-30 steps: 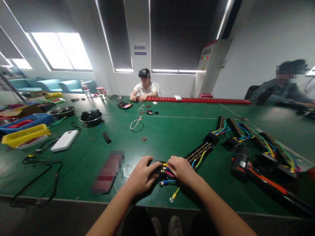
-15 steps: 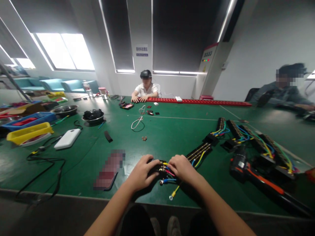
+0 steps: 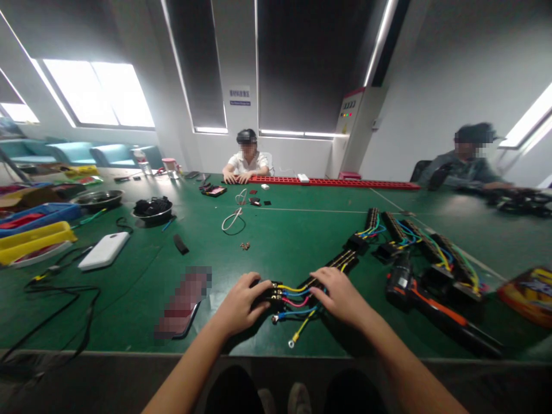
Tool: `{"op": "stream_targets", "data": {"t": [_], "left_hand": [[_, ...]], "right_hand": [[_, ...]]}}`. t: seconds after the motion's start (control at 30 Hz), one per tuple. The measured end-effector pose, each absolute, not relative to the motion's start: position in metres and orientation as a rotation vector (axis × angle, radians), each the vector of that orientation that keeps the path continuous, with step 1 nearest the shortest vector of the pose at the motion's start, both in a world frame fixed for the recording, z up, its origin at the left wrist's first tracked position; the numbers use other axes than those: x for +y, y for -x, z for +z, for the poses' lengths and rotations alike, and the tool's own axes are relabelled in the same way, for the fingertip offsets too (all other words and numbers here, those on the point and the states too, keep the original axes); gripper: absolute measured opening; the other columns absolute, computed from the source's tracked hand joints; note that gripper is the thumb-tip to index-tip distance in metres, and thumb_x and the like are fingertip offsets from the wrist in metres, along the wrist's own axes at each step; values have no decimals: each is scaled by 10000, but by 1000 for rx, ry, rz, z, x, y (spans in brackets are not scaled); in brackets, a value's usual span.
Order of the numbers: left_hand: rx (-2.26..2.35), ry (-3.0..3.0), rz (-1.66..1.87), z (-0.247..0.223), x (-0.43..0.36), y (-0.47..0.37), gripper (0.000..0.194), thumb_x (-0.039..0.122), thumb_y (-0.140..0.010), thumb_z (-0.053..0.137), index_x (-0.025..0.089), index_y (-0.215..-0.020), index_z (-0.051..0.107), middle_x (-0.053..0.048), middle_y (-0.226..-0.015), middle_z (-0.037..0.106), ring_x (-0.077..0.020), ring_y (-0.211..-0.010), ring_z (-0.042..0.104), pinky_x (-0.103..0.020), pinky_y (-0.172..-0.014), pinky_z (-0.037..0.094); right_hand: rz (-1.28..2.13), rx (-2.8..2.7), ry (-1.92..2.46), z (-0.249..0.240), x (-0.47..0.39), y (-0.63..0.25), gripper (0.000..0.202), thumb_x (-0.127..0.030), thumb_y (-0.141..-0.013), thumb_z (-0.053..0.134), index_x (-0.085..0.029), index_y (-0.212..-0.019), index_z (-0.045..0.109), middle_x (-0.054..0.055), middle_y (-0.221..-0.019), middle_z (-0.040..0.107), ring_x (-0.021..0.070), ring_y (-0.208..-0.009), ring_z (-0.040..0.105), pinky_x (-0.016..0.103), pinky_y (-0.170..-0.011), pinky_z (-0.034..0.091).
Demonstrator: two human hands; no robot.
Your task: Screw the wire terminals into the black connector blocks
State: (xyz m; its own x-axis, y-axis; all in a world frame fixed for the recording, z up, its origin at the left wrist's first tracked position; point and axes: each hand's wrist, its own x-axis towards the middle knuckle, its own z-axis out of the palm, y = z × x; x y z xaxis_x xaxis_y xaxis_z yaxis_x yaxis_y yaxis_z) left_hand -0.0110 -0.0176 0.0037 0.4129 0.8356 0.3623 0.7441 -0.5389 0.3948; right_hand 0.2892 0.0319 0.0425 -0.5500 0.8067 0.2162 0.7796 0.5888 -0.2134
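Observation:
My left hand (image 3: 242, 303) is wrapped round a black terminal block (image 3: 272, 293) near the table's front edge. Yellow, blue and red wires (image 3: 295, 301) run from the block towards the right. At their far side my right hand (image 3: 338, 294) is closed on the wires and the near end of a black strip with brass-coloured contacts (image 3: 345, 259). A blue wire and a yellow wire with a ring lug (image 3: 292, 344) hang loose in front of the block. Small copper-coloured screws (image 3: 245, 246) lie beyond my hands.
A cordless driver (image 3: 401, 282) and several wired strips (image 3: 426, 244) lie at the right. Left are a phone (image 3: 183, 305), a white power bank (image 3: 104, 251), a metal bowl (image 3: 153, 215) and trays (image 3: 37, 241). Two people sit farther off.
My right hand has moved right, away from the block, along the wires, leaving more of them showing. The view has turned somewhat to the right.

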Motion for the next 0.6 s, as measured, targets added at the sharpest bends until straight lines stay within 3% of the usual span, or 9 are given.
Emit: {"op": "stream_targets", "data": {"t": [0.07, 0.17, 0.27, 0.4, 0.6], "left_hand": [[1398, -2496, 802, 5, -18, 11, 382, 313, -896, 583, 266, -1275, 585, -108, -1218, 531, -268, -1089, 531, -443, -976, 473], [1394, -2498, 813, 6, -18, 10, 385, 313, -891, 587, 264, -1273, 586, -108, -1212, 524, -268, -1090, 531, -446, -976, 476], [1388, -2494, 825, 5, -18, 10, 398, 328, -887, 592, 262, -1280, 580, -111, -1233, 504, -273, -1116, 524, -451, -990, 471], [1394, -2480, 851, 3, -18, 10, 414, 331, -876, 607, 266, -1284, 575, -114, -1291, 473, -283, -1161, 513, -461, -1013, 461], [1410, -2487, 853, -1, -17, 11, 426, 342, -878, 609, 272, -1296, 569, -116, -1319, 460, -287, -1168, 514, -466, -1017, 458]], "right_hand": [[-27, -2426, 1583, 48, 37, -339, 388, -247, -939, 470, -98, -1275, 594, 180, -1246, 626, 293, -1143, 572, 407, -1010, 429], [-302, -2276, 2109, 50, 41, -419, 595, -156, -818, 513, -51, -1402, 468, 266, -1357, 530, 379, -1090, 615, 492, -916, 484], [-155, -2250, 2479, 43, 38, -475, 740, -130, -744, 547, -66, -1464, 391, 296, -1382, 503, 414, -999, 665, 525, -813, 517], [-27, -2331, 2412, 32, 34, -504, 782, -140, -755, 560, -65, -1501, 337, 273, -1372, 529, 361, -1071, 663, 427, -863, 522], [102, -2379, 2131, 21, 47, -513, 836, -132, -787, 515, 104, -1506, 159, 323, -1385, 505, 299, -1249, 565, 314, -1057, 395]]}}
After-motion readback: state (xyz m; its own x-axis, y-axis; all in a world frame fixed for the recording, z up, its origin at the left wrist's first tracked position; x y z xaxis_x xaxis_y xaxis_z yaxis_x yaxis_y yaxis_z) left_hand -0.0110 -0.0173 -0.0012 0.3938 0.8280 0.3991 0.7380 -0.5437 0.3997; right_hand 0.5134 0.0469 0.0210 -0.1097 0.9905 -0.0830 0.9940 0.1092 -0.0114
